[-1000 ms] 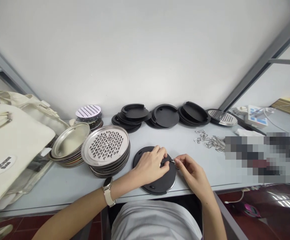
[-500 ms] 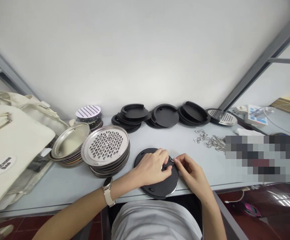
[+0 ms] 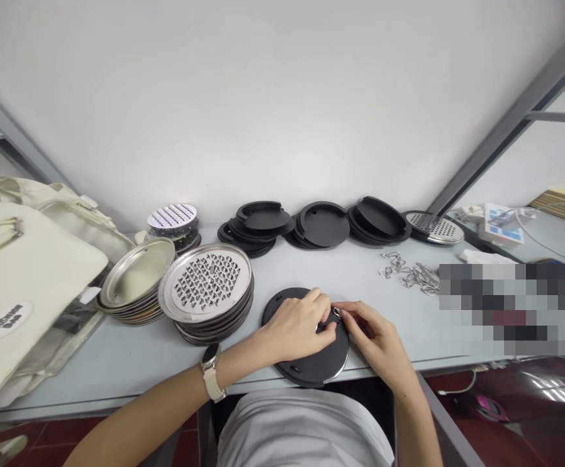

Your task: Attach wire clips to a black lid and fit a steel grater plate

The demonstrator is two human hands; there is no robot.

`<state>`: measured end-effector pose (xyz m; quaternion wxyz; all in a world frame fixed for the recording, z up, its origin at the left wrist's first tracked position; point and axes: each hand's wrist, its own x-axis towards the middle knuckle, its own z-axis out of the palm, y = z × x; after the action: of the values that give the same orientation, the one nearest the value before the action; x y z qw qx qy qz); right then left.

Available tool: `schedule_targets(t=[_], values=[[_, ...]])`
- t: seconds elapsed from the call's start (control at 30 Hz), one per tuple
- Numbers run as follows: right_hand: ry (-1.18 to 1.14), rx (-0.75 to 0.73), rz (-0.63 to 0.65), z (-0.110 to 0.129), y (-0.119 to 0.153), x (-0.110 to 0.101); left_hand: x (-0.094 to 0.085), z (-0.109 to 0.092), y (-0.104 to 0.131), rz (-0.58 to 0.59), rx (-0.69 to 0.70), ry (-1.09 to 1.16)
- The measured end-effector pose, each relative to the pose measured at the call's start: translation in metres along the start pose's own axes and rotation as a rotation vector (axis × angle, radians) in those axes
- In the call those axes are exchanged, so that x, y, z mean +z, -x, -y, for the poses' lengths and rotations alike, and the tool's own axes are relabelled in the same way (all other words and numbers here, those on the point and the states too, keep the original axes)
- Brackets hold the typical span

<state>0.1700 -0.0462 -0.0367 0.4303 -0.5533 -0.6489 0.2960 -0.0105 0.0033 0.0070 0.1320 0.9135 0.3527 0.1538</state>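
Note:
A round black plate (image 3: 311, 363) with a shiny metal strip along its lower right edge lies on the table before me. My left hand (image 3: 301, 327) rests on top of it, fingers curled and thumb bent in against it. A small silver wire clip (image 3: 336, 312) sits at the plate's upper right edge. Thumb and fingertips of my right hand (image 3: 367, 331) pinch this clip. How the clip meets the plate is partly hidden by the fingers. Several loose wire clips (image 3: 416, 275) lie in a heap to the right.
A stack of metal grater discs (image 3: 209, 285) and a stack of metal plates (image 3: 139, 275) stand left. More black round plates (image 3: 324, 224) lean along the wall, beside an oval-looking grater (image 3: 435, 227). A cream bag (image 3: 34, 272) fills the far left. A small box (image 3: 501, 224) stands right.
My right fingers have shifted slightly up and inward over the clip, with the index finger now reaching further across the plate's edge. My left hand stays in place on the plate.

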Motion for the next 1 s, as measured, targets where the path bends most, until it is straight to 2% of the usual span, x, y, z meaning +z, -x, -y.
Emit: schedule_targets(t=[0.27,0.5,1.0], values=[[0.034,0.007,0.003,-0.004,0.002,0.000,0.002,0.000,0.001,-0.011,0.011,-0.001],[0.117,-0.003,0.011,0.005,0.003,0.002,0.002,0.001,0.001,-0.025,0.006,0.027],[0.108,0.048,0.030,0.009,0.005,0.003,0.001,0.001,0.001,-0.016,-0.006,0.031]])
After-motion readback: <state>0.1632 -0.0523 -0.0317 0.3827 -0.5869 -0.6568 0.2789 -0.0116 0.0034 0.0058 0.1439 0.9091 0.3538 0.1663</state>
